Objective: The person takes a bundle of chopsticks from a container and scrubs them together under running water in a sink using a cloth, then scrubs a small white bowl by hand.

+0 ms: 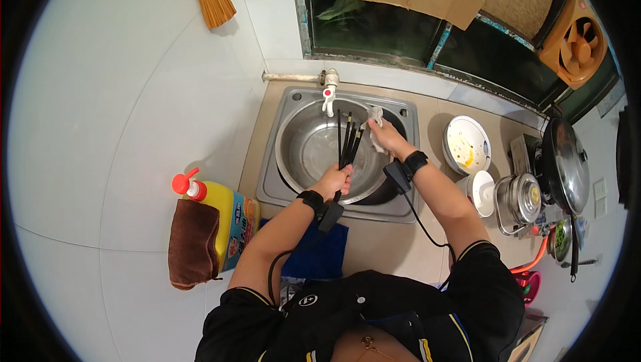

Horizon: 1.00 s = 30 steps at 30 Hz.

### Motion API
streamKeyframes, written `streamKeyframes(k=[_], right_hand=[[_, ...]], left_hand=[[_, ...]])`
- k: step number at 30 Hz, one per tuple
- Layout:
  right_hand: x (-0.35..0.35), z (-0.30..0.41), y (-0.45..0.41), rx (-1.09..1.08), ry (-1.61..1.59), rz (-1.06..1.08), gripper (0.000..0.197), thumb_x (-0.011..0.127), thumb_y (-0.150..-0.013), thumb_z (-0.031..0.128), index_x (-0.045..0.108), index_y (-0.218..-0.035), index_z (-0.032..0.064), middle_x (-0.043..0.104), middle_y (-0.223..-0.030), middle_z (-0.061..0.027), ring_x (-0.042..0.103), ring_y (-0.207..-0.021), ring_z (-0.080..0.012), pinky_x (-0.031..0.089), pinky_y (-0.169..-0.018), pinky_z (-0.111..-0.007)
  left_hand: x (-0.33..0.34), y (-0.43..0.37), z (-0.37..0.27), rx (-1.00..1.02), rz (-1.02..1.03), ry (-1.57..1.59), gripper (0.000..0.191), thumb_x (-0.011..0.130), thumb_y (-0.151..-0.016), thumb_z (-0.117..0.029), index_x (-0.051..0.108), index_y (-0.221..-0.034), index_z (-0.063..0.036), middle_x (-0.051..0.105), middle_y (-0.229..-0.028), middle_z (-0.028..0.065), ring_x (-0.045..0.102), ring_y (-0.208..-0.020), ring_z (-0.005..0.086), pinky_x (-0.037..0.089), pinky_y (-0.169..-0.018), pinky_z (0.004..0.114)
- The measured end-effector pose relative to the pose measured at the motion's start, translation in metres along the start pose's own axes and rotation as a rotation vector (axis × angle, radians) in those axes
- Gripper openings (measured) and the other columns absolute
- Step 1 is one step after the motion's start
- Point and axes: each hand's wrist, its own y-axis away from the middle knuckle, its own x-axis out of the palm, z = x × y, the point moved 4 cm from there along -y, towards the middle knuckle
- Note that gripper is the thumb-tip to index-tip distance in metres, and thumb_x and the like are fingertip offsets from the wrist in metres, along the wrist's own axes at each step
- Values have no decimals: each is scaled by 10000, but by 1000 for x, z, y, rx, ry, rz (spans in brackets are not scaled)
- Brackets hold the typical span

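Note:
My left hand (pixel 336 181) is closed around a bunch of black chopsticks (pixel 350 144), some with pale bands near the upper ends. The bunch points up and fans out a little over a round stainless steel basin (pixel 305 162), which sits in the sink (pixel 270 182). In my right hand (pixel 389 137) is a crumpled whitish cloth (pixel 376 114), held over the basin's right rim, close to the chopsticks but apart from them. A white tap (pixel 328 93) with a red dot stands at the back of the sink.
Right of the sink stand a soiled white bowl (pixel 468 144), another white bowl (pixel 482 193), a lidded steel container (pixel 518 199) and a lidded pan (pixel 568 167). At left is a yellow pump jug (pixel 228 202) draped with a brown cloth (pixel 193 244). A blue cloth (pixel 320 254) lies in front.

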Motion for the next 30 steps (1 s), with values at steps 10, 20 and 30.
streamKeyframes(k=[10, 20, 30], right_hand=[[35, -17, 35, 137, -178, 140, 511, 526, -789, 391, 465, -1101, -9, 369, -1200, -188, 386, -1090, -260, 330, -882, -332], [37, -10, 35, 214, -491, 74, 420, 623, -717, 85, 438, -1065, -60, 535, -958, -133, 516, -875, -208, 439, -719, -347], [12, 6, 2, 67, -668, -87, 183, 545, -750, 43, 525, -917, -27, 571, -791, -79, 550, -644, -173, 446, -550, -308]], left_hand=[[32, -14, 12, -181, 126, 415, 237, 378, -877, -286, 358, -732, -100, 341, -555, -6, 270, -397, 78, 237, -346, 210], [55, 8, 2, -113, 191, 217, 269, 377, -883, -318, 343, -721, -106, 336, -585, -7, 251, -400, 70, 214, -348, 202], [18, 30, 28, -182, 241, 514, 573, 345, -840, -492, 430, -985, 56, 502, -815, 124, 502, -802, 227, 423, -775, 342]])
